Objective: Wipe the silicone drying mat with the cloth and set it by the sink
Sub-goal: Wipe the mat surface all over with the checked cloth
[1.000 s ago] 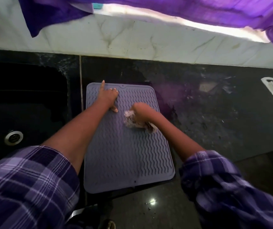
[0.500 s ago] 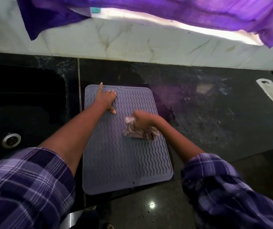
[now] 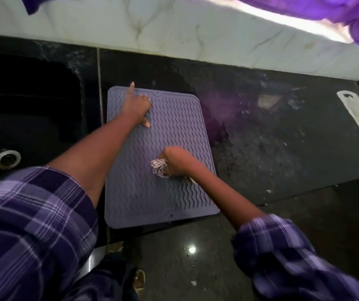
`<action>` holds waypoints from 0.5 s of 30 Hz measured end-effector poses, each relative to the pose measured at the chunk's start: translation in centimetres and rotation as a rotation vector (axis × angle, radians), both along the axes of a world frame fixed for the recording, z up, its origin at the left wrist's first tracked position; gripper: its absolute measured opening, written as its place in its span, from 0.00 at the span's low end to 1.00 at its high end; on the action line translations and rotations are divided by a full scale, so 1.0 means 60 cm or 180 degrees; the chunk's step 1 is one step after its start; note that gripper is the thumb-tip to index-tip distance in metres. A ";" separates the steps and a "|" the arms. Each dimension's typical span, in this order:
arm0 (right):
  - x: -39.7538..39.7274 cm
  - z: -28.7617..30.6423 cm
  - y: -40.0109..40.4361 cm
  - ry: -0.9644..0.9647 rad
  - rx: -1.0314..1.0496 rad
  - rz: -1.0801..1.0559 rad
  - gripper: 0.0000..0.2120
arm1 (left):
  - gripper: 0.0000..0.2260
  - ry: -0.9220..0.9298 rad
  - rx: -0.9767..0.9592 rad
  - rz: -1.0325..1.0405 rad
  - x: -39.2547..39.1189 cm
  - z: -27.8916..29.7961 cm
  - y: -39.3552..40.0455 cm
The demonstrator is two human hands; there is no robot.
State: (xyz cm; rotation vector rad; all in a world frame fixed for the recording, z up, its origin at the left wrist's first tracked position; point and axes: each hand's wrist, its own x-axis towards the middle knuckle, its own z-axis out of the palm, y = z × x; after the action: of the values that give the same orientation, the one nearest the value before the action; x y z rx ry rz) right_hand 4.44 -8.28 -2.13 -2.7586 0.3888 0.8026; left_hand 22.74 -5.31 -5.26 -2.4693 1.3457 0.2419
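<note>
- The dark stone counter (image 3: 261,148) carries everything here, and it looks wet and smeared to the right of the work, which is likely why the job is done flat on it instead of in the air.
- The sink (image 3: 28,109) sits sunk into the counter on the left, its drain showing low down; it is the marker for where the piece belongs.
- The silicone drying mat (image 3: 174,118) lies flat just beside the sink, its near edge running past the counter's front lip, so a slip toward the floor is a fair worry.
- That explains the left hand (image 3: 136,107): it presses down on the mat's far left corner, one finger stretched past the rim, the rest bent against the ribs, pinning it so scrubbing does not drag it.
- The right hand (image 3: 177,160) works mid-mat, fingers clenched round the cloth.
- The cloth (image 3: 160,168), bunched into a wad, touches the ribbed surface, a tight ball probably reaching the grooves better.
- My read: wiping is under way, placing not yet needed.
</note>
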 end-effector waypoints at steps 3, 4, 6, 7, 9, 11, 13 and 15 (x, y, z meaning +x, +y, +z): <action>0.015 0.007 0.000 -0.0020 -0.0008 0.0045 0.06 | 0.30 -0.0194 -0.0279 -0.0153 -0.039 -0.003 0.030; 0.011 0.007 0.001 -0.0055 -0.0036 0.0059 0.08 | 0.28 -0.0091 -0.0371 -0.0150 -0.051 -0.002 0.044; -0.004 0.006 0.005 -0.0164 -0.0135 0.0053 0.08 | 0.25 0.0289 -0.0505 -0.0100 -0.069 0.000 0.075; -0.013 0.005 0.008 -0.0233 -0.0173 0.0020 0.08 | 0.24 0.0505 -0.0516 -0.0066 -0.076 0.004 0.091; -0.025 0.005 0.015 -0.0374 -0.0225 -0.0069 0.08 | 0.29 0.0851 -0.0427 -0.0049 -0.094 0.016 0.118; -0.036 0.006 0.027 -0.0527 -0.0310 -0.0092 0.10 | 0.36 0.0997 -0.0249 -0.0083 -0.124 0.022 0.143; -0.041 0.008 0.039 -0.0602 -0.0433 -0.0092 0.14 | 0.38 0.0854 -0.0025 -0.0198 -0.161 0.018 0.158; -0.044 0.012 0.050 -0.0566 -0.0509 -0.0115 0.17 | 0.40 0.0660 0.0198 -0.0133 -0.190 0.011 0.163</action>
State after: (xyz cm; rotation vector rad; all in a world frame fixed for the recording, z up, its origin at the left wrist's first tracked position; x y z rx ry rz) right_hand 1.78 -5.30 -1.43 -2.9313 0.4851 0.5331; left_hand 11.34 4.49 -4.62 -2.4155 1.4453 0.5344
